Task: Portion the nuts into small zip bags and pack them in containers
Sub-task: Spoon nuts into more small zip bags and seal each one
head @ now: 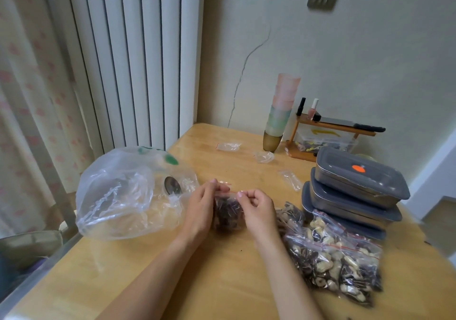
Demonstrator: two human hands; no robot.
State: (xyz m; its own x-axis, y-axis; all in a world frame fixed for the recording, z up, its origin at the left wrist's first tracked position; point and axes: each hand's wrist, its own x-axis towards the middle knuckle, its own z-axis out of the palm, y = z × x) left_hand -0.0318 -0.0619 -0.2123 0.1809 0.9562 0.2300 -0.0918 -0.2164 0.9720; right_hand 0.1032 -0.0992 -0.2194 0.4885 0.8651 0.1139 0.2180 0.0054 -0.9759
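No writing I can read anywhere; the only marks are an orange dot on the top container (359, 171) and green blobs on the big bag (118, 191), too blurred to make out. My left hand (201, 207) stands edge-up against the left side of the small zip bag (228, 212), fingertips pinching its red-lined top. My right hand (257, 207) is curled, thumb and forefinger pinching the same strip at the right end. The bag sits on the table (222, 270) between both hands, dark nuts inside. A spoon (172, 185) shows through the big bag at left. Filled bags (333, 258) lie just right of my right wrist, in front of three stacked containers. Empty zip bags (228, 146) are scattered farther back.
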